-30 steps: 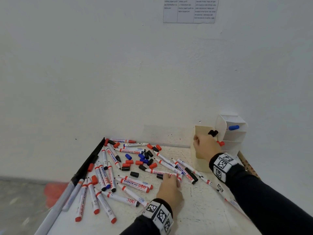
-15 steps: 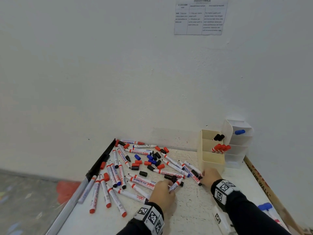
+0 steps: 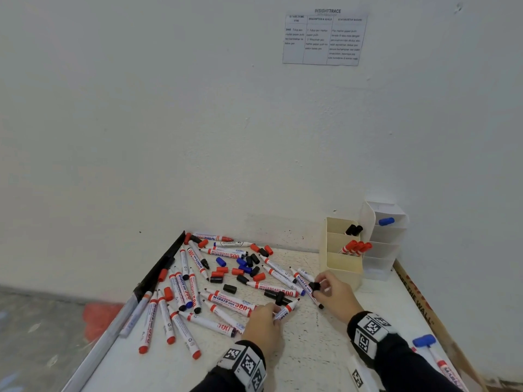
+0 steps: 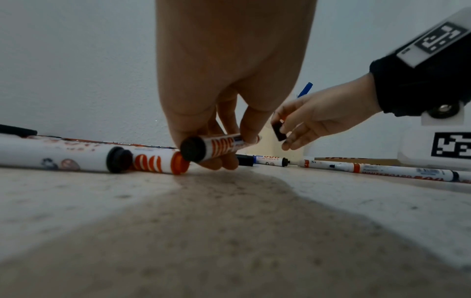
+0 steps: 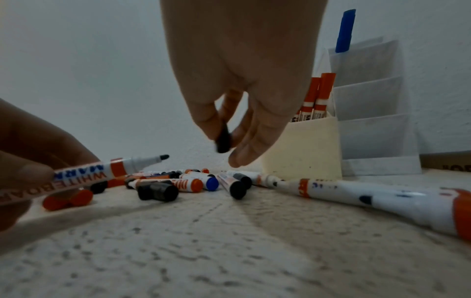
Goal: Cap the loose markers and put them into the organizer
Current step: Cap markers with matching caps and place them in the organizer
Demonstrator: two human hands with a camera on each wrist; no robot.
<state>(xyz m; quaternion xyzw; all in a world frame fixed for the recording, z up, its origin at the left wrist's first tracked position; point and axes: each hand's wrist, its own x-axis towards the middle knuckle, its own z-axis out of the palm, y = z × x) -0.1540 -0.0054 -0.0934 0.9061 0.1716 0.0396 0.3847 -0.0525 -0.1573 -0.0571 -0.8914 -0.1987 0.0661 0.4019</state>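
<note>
**Cap and marker in hand, not yet joined**

The left hand (image 3: 263, 325) pinches an uncapped black-tip marker (image 3: 285, 309) round its barrel, lifted just off the counter (image 3: 311, 363), bare nib pointing toward the right hand (image 3: 336, 298). The right hand holds a small black cap (image 3: 314, 287) between thumb and fingertips, other fingers loosely curled. Cap and nib are near each other but apart. The organizer (image 3: 341, 267) stands just beyond the right hand, w/ black-capped and red-capped markers already in its compartments; a second, white tiered holder (image 3: 382, 244) beside it carries one blue marker.

Risks, as a judgement:
- The cap is short, smooth and held only at the fingertips; it could twist or pop out if pushed on off-axis.
- The nib is exposed, so a missed approach may ink the fingers or the counter.
- The left hand holds the marker toward its rear, so the nib end can swing when the cap presses on.
- Loose caps (image 3: 240, 271) and markers (image 3: 181, 304) lie crowded to the left hand's far side; they are round and would roll if bumped.
- Colour mismatch is possible: red, blue and black caps are mixed together.

Materials: the markers are glossy white plastic cylinders w/ orange bands and tapered tips. The caps are stubby ribbed plastic. The counter is rough, speckled and off-white. The organizer is matte cream plastic w/ thin walls.
</note>
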